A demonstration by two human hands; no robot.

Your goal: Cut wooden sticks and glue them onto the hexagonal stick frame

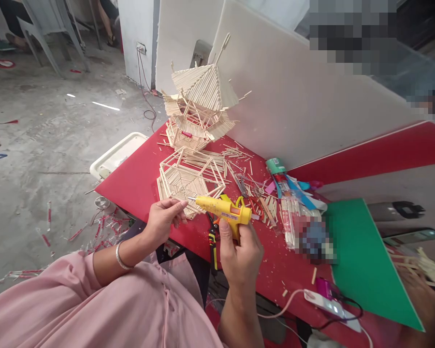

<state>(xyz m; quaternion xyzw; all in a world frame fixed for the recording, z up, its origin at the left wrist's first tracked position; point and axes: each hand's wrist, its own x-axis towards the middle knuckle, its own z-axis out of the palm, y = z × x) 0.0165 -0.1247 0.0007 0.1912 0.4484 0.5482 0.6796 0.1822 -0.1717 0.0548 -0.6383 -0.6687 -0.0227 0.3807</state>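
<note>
A yellow hot glue gun (pixel 223 209) is gripped in my right hand (pixel 241 246), its nozzle pointing left. My left hand (pixel 165 220) is closed in a pinch close to the nozzle tip; what lies between its fingers is too small to make out. Just beyond both hands, a hexagonal frame of thin wooden sticks (pixel 188 179) rests on the red tabletop (pixel 137 186). Behind it stands a taller pagoda-like model (pixel 203 89) with a sloped stick roof. Yellow-and-black pliers (pixel 212 246) lie by the table edge below the glue gun.
Loose sticks (pixel 235 153) are scattered beside the models. A bag of sticks (pixel 290 217) and a green-lidded jar (pixel 275 166) stand to the right. A green board (pixel 362 256) and a white power strip (pixel 329 307) are near another person's hand (pixel 418 295). White panels (pixel 286 87) rise behind.
</note>
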